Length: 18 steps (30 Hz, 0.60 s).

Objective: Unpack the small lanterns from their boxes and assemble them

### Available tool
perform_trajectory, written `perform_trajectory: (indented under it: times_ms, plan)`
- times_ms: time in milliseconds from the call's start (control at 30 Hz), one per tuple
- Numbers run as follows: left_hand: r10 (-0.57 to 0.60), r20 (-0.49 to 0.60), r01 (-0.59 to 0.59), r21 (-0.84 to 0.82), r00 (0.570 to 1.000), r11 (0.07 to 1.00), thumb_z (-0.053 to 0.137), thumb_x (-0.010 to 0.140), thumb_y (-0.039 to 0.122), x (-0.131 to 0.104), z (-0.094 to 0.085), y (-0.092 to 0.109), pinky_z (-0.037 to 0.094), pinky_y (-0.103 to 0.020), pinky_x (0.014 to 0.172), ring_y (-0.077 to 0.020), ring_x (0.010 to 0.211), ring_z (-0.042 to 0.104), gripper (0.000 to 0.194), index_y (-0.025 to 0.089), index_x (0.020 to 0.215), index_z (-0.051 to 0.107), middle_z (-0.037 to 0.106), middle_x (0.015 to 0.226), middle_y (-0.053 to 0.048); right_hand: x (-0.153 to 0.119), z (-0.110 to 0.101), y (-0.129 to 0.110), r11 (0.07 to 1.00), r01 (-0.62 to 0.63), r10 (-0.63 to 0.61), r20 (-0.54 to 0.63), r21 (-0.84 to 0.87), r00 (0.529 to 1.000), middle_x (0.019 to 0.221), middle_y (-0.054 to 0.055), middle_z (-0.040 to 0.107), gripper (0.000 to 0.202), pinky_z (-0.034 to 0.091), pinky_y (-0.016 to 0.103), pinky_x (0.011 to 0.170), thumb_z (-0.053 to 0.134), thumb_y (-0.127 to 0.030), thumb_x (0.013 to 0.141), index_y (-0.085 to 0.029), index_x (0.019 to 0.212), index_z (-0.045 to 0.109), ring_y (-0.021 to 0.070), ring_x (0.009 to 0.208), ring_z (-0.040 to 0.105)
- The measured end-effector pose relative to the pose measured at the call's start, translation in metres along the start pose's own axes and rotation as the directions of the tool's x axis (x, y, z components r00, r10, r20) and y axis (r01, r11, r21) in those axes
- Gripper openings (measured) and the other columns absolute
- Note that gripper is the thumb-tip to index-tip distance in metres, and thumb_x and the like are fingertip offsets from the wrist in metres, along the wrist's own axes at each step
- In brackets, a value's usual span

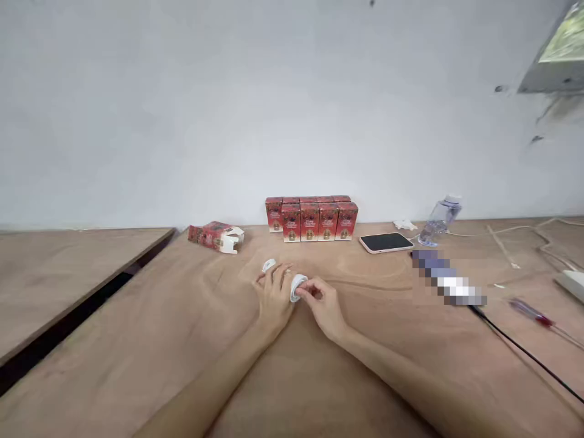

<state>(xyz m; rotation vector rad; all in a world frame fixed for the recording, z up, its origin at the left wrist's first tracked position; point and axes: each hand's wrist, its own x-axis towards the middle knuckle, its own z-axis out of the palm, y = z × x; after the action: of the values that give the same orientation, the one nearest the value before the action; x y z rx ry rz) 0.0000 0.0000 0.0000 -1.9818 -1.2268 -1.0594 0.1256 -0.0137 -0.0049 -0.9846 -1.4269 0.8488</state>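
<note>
My left hand (274, 298) lies over a white object on the wooden table, its fingers bent around it; one white end (269, 265) shows past the fingertips. Beside it, my right hand (325, 304) pinches the edge of a white ring-shaped piece (297, 287) between thumb and forefinger. That piece touches the side of my left hand. Whether the two white parts belong to one object is hidden under my left hand.
Several red boxes (309, 222) stand in two rows near the wall. An opened red box (216, 236) lies to their left. Rightward are a phone (387, 242), a tilted clear bottle (440, 221), a screwdriver (531, 311) and cables. A dark gap (91, 304) splits the table at left.
</note>
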Motion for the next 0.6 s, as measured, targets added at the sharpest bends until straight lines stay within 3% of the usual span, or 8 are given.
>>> perform_trajectory:
  times_ms: [267,600]
  plan:
    - [0.004,-0.034,-0.004,-0.001,0.999,1.000,0.044,0.089,0.025,-0.0001,-0.0001,-0.0025,0.026,-0.040,0.082,-0.0254,0.098,0.057,0.019,0.016,0.087,0.060,0.069,0.099,-0.010,-0.0002,-0.0001,0.0019,1.000,0.019,-0.018,0.041,-0.011,0.999,0.070,-0.001,0.058,0.013,0.038,0.024,0.065,0.059,-0.029,0.079,-0.019,0.070,0.060,0.0125,0.067,0.050]
    - [-0.019,-0.039,0.018,-0.040,0.999,0.999,0.045,0.088,0.028,-0.0041,0.0045,-0.0070,0.026,-0.041,0.084,-0.0258,0.099,0.056,0.021,0.016,0.091,0.062,0.068,0.100,-0.010,0.0004,0.0030,0.0005,0.994,0.086,-0.083,0.044,-0.068,0.996,0.072,-0.001,0.058,0.010,0.039,0.025,0.067,0.056,-0.024,0.080,-0.019,0.071,0.057,0.0126,0.069,0.051]
